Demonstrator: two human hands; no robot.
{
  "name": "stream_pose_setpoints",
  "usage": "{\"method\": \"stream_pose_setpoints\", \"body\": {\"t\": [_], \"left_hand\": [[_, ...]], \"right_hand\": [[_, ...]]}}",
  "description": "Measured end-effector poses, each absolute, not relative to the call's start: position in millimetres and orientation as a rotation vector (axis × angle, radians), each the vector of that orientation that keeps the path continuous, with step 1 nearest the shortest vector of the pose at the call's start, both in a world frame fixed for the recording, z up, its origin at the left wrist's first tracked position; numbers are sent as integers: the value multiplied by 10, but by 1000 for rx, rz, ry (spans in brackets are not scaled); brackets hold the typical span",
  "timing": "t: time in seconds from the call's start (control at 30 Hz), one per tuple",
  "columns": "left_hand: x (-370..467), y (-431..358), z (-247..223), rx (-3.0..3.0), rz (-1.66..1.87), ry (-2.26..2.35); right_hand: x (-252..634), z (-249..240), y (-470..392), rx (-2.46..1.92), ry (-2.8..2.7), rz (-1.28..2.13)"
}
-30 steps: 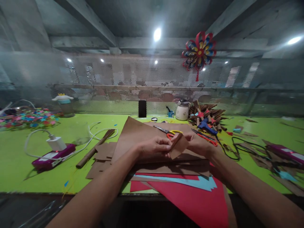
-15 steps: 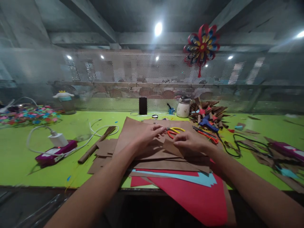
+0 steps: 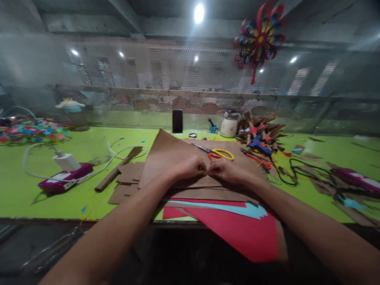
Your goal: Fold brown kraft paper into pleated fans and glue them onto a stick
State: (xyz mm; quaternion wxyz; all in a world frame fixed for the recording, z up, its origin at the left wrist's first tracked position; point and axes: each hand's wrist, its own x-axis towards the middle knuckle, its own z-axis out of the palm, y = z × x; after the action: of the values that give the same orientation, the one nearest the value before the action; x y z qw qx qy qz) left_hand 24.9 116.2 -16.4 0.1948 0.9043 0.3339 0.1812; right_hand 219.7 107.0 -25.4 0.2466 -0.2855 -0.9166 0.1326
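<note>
My left hand [image 3: 193, 168] and my right hand [image 3: 223, 171] meet fingertip to fingertip above a stack of brown paper [image 3: 169, 152]. Both are closed in a pinch on a small piece of brown paper, mostly hidden by the fingers and hard to tell from the sheets below. Just beyond the hands lie scissors [image 3: 212, 151] with one yellow and one red handle loop, blades pointing left. Under the brown stack, light blue sheets [image 3: 249, 210] and red paper [image 3: 237, 231] stick out, the red one hanging over the table's front edge.
At left are a purple power strip [image 3: 84, 171] with a white charger, a rolled brown paper stick [image 3: 114, 174] and star cutouts [image 3: 35, 130]. At right lie a blue glue gun [image 3: 259, 145], a red-handled tool [image 3: 258, 159] and a black cord [image 3: 292, 183]. A jar [image 3: 230, 124] stands behind.
My hands have come together at the fingertips, and my left fingers have closed. The small brown paper piece, plainly visible in my right hand before, is now mostly covered. The view has tilted down.
</note>
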Motion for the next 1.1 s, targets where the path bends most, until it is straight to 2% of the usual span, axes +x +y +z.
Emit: {"method": "stream_pose_setpoints", "body": {"t": [0.27,0.77,1.1], "left_hand": [[276,1204,-266,2748,506,936],[303,840,147,2818,309,1121],[251,1035,-19,2335,444,1034]], "right_hand": [[2202,-77,894,-1010,-2675,127],[2411,-4,829,-1132,-2837,-97],[2345,-21,799,-1220,-2721,-404]]}}
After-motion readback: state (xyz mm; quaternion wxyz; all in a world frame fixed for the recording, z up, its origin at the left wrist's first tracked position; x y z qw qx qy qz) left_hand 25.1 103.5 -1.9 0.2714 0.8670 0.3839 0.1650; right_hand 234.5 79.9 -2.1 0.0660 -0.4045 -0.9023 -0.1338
